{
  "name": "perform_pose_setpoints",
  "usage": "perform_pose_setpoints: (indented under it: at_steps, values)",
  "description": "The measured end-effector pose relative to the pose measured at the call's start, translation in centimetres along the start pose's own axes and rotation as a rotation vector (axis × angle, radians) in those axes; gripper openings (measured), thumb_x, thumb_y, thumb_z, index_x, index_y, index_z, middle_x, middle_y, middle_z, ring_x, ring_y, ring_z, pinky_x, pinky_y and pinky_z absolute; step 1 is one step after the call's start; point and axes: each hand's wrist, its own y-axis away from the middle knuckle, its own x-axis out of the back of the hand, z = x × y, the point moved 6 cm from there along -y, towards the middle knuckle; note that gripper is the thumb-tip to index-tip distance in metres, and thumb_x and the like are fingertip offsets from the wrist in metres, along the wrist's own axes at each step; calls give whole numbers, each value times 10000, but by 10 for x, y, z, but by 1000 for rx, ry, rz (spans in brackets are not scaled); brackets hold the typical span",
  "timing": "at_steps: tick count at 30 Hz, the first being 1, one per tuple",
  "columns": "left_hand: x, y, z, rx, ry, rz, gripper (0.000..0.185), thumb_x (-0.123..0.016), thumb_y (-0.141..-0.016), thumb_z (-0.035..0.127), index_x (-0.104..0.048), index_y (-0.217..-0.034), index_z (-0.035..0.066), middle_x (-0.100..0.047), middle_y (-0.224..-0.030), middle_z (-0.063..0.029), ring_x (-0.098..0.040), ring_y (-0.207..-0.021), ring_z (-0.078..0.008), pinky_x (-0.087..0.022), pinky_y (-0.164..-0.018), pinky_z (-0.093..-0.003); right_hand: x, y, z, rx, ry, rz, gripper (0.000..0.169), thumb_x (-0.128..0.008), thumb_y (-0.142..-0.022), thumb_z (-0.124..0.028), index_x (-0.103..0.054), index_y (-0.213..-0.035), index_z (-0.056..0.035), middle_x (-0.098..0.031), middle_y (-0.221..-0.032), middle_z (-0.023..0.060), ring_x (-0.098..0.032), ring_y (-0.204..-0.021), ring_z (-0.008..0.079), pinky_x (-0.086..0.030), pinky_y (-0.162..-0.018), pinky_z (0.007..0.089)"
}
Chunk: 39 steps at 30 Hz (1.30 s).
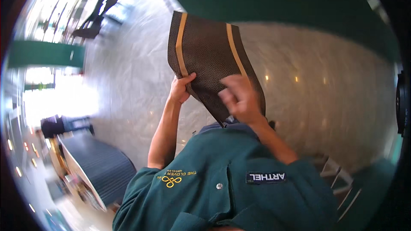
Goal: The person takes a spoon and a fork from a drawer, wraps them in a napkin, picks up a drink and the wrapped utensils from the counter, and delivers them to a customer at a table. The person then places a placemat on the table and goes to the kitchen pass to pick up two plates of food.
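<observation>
A dark brown woven placemat (208,45) with two tan stripes is held in front of me, bent and tilted, its lower corner near my waist. My left hand (182,88) grips its left edge, the thumb lying on top beside a stripe. Over the placemat's lower right part is my right hand (240,98), blurred by motion, with its fingers curled. Whether those fingers touch the placemat or hold anything small cannot be told.
Grey tiled floor (305,102) spreads around me. A dark green surface (273,0) curves across the top. At the lower left stands a rounded, ribbed counter (99,163), with a person (61,126) beyond it. A metal-framed piece of furniture (337,173) is at the lower right.
</observation>
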Motion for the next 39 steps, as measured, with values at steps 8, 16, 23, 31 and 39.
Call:
perform_pose_setpoints:
  at_steps: [8,16,23,31,39]
  values:
    - [27,-4,34,-205,123,194,336,-615,-889,31,-571,-1212,-47,-645,-1121,-158,-656,-925,-265,-556,-814,-408,-21,-123,149,-581,-752,-397,363,-673,-902,-236,-625,-1112,56,-667,-1100,125,-634,-923,209,-503,-818,310]
    - [295,-17,154,-579,-803,1230,324,-572,-968,257,-627,-947,-62,-608,-713,-166,-577,-683,-177,-463,-624,-355,-295,-323,47,262,-66,-415,282,-574,-951,-198,-647,-1054,54,-603,-709,269,-660,-595,310,-471,-543,408]
    - [455,-28,258,-594,33,1356,285,-522,-1014,278,-604,-1030,5,-663,-875,-44,-598,-792,-140,-485,-738,-331,-533,-529,-68,276,-264,-932,342,-578,-976,-314,-666,-985,16,-563,-640,132,-474,-562,151,-439,-552,359]
    - [602,-151,424,-592,362,1435,434,-667,-929,265,-551,-1217,-38,-605,-1167,-113,-581,-1044,-209,-485,-871,-366,-785,-728,-46,23,-75,-1314,664,-606,-871,-616,-695,-803,39,-589,-645,74,-542,-614,151,-449,-572,361]
    - [790,-481,672,-277,-243,1203,504,-574,-942,521,-579,-787,41,-484,-698,21,-443,-627,-96,-365,-551,-287,-876,-964,118,-675,-215,-1064,609,-674,-857,-521,-680,-1018,66,-684,-902,109,-650,-771,180,-516,-706,346]
